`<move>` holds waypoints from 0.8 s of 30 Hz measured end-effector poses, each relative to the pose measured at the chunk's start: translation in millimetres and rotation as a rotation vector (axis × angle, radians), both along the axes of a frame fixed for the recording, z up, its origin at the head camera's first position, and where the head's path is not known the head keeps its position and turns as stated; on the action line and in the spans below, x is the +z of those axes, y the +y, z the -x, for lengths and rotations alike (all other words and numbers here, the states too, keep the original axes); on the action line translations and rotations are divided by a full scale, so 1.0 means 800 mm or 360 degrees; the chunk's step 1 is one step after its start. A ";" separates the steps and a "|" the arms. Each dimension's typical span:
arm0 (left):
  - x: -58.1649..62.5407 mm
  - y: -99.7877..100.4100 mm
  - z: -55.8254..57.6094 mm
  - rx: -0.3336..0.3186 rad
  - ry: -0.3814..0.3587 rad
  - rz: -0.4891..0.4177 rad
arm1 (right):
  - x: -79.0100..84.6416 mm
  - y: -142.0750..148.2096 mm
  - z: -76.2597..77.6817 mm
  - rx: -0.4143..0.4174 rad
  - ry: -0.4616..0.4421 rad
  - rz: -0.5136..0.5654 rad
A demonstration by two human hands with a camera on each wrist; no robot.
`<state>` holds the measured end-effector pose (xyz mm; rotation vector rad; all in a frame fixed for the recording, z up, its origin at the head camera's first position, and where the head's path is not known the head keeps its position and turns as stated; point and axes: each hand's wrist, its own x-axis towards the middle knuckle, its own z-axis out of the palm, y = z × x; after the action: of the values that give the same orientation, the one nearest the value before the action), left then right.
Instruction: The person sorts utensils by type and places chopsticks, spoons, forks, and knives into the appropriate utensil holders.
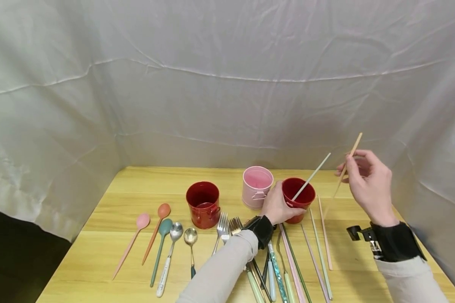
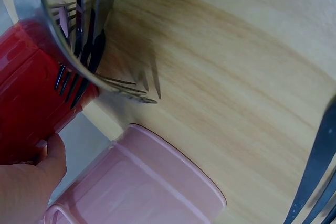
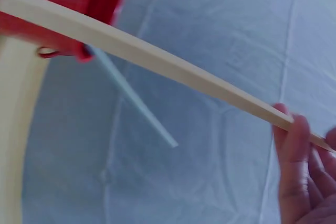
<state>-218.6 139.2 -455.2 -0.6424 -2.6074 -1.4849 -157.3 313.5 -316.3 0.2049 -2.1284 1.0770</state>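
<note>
My left hand [image 1: 276,206] grips the right-hand red bucket [image 1: 308,196] by its side, fingers behind and thumb across the front. A pale green chopstick [image 1: 311,176] leans inside it, its upper end sticking out past the rim. To the right, my right hand [image 1: 372,182] pinches a light wooden chopstick [image 1: 356,145] near its upper part, raised above the table and slanting down towards the left. In the right wrist view this wooden chopstick [image 3: 157,62] crosses in front of the red bucket [image 3: 47,24]. A pink bucket [image 1: 249,194] stands just left of my left hand.
Another red bucket [image 1: 202,215] stands left of centre. Several spoons, such as a teal one [image 1: 165,227], lie at the left. Forks [image 1: 223,225] and other cutlery lie partly under my left forearm. Loose chopsticks [image 1: 325,235] lie on the right. A grey cloth [image 1: 212,105] hangs behind the table.
</note>
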 end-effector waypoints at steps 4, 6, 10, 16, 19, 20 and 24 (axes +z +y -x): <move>0.002 -0.001 -0.001 0.0000 -0.0017 0.0009 | 0.015 -0.010 0.013 0.0062 0.0297 0.0235; 0.003 -0.002 -0.002 -0.0002 -0.0034 0.0007 | 0.017 -0.015 0.019 0.0104 0.0409 0.0345; 0.004 -0.002 -0.004 -0.0004 -0.0065 -0.0003 | 0.008 -0.020 0.030 0.0214 0.0439 0.0520; 0.004 -0.002 -0.003 0.0002 -0.0039 0.0016 | -0.036 -0.019 0.043 0.0361 0.0132 0.0850; 0.004 -0.001 -0.003 0.0001 -0.0031 0.0014 | -0.055 -0.018 0.041 0.0274 -0.0086 0.0774; 0.004 -0.001 -0.003 0.0000 -0.0029 0.0016 | -0.060 -0.018 0.038 0.0237 -0.0163 0.0681; 0.005 -0.003 -0.004 -0.0005 -0.0041 0.0022 | -0.074 -0.019 0.018 0.0087 -0.0364 0.0260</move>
<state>-215.2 136.7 -451.3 -0.6332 -2.6389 -1.4872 -171.8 298.0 -375.5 0.0648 -2.2309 1.3558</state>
